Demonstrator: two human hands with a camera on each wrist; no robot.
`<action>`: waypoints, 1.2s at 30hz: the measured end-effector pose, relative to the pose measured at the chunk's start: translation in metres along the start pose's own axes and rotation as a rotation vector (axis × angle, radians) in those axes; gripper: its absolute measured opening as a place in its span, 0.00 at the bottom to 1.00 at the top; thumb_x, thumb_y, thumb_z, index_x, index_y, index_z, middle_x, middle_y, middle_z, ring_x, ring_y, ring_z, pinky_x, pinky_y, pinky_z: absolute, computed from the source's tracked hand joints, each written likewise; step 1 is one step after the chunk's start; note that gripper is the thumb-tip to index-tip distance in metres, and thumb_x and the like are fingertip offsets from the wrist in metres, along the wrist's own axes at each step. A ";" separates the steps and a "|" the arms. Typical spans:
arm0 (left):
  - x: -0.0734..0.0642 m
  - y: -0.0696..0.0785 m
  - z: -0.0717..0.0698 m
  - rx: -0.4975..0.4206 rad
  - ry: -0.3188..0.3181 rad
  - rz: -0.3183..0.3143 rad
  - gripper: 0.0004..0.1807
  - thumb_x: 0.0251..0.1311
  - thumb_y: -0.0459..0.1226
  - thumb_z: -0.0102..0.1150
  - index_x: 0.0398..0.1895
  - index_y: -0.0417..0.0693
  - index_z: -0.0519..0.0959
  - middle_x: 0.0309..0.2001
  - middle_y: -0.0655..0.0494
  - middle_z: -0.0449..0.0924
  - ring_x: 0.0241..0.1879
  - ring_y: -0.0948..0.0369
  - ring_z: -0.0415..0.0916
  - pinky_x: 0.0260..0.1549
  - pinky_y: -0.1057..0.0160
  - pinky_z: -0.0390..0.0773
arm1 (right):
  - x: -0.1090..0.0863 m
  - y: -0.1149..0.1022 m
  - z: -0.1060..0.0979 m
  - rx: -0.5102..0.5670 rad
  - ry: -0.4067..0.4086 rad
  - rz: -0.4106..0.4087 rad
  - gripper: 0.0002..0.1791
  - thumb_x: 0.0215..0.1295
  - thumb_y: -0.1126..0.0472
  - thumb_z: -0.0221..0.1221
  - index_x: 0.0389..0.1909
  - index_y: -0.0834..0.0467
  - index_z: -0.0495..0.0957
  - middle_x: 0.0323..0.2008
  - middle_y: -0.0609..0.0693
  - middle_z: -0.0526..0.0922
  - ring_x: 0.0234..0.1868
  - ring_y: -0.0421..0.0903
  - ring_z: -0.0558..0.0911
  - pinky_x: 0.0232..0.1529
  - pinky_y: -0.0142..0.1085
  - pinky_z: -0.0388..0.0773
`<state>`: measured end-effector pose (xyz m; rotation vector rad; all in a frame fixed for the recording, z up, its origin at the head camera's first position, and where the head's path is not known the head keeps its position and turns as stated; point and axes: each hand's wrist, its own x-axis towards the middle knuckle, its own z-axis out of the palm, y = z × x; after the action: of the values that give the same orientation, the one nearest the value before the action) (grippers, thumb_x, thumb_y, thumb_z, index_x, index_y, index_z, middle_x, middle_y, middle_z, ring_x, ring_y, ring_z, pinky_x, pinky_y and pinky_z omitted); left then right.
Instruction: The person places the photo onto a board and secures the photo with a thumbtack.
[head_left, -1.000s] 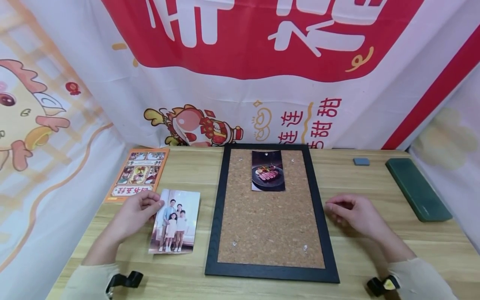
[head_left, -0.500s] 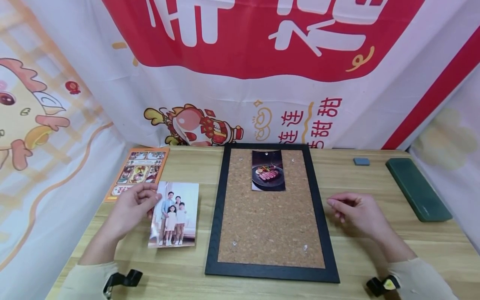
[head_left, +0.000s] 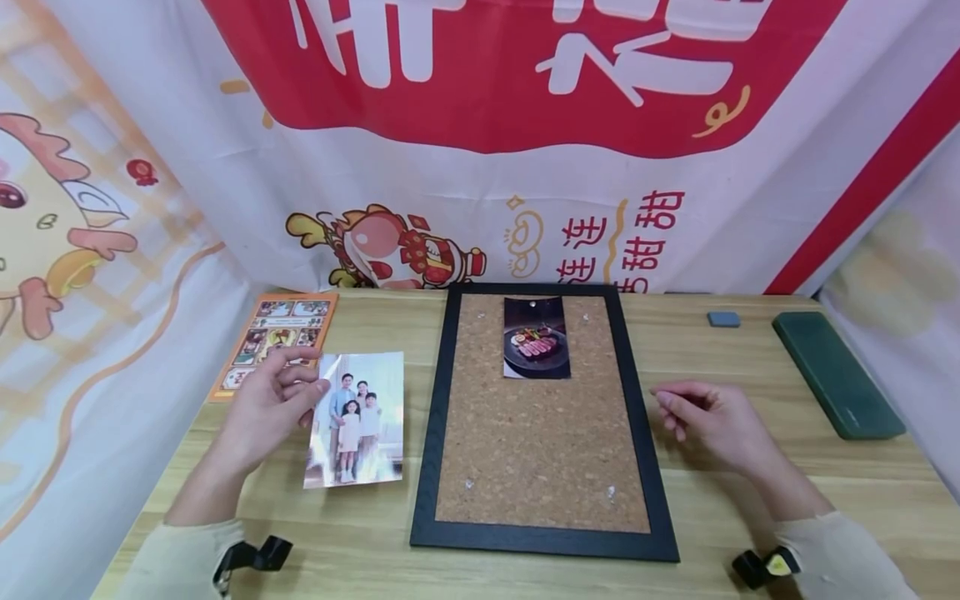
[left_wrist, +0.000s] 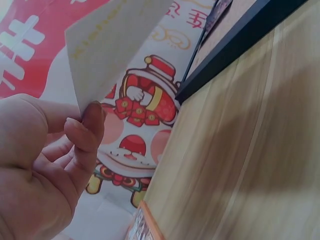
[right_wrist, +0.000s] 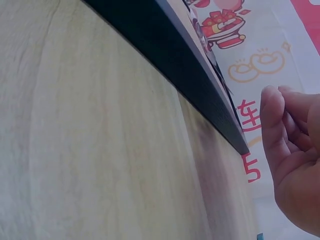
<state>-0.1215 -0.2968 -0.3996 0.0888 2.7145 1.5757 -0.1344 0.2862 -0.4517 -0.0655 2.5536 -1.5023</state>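
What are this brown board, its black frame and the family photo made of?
Brown rectangular board: seemingly matte cork, given its speckled grain. Black frame: low-sheen, perhaps painted wood or plastic; dark surface hides which. Rectangular family photo: likely glossy paper, thin, catching glare.

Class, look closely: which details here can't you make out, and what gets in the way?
Head view: near right corner of the orange booklet, hidden by the left hand.
Head view: exact shape of the clear pin at the near right of the cork board, too small.
Left wrist view: upper end of the family photo, cut off by the top edge.
Right wrist view: anything tiny between the fingertips of the right hand, hidden by the fingers.
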 end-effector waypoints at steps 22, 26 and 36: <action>0.017 0.028 0.052 0.010 -0.192 -0.078 0.17 0.74 0.35 0.65 0.63 0.44 0.82 0.31 0.49 0.87 0.29 0.51 0.84 0.20 0.66 0.73 | 0.008 -0.019 0.013 0.036 -0.098 -0.103 0.12 0.83 0.65 0.56 0.57 0.68 0.81 0.43 0.62 0.89 0.36 0.45 0.89 0.38 0.39 0.89; 0.020 0.032 0.064 -0.005 -0.233 -0.085 0.18 0.75 0.35 0.64 0.65 0.43 0.81 0.35 0.48 0.90 0.31 0.51 0.85 0.23 0.65 0.75 | 0.012 -0.024 0.019 0.049 -0.125 -0.090 0.12 0.83 0.65 0.57 0.57 0.68 0.81 0.43 0.62 0.89 0.36 0.46 0.89 0.38 0.39 0.89; 0.028 0.039 0.089 -0.057 -0.326 -0.053 0.20 0.74 0.32 0.63 0.68 0.42 0.79 0.43 0.45 0.92 0.34 0.55 0.87 0.33 0.59 0.84 | 0.017 -0.036 0.032 0.073 -0.146 -0.101 0.11 0.82 0.66 0.57 0.56 0.69 0.80 0.42 0.62 0.89 0.36 0.46 0.88 0.38 0.38 0.89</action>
<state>-0.1454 -0.1985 -0.4091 0.2481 2.4034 1.4740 -0.1472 0.2387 -0.4374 -0.2884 2.4113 -1.5628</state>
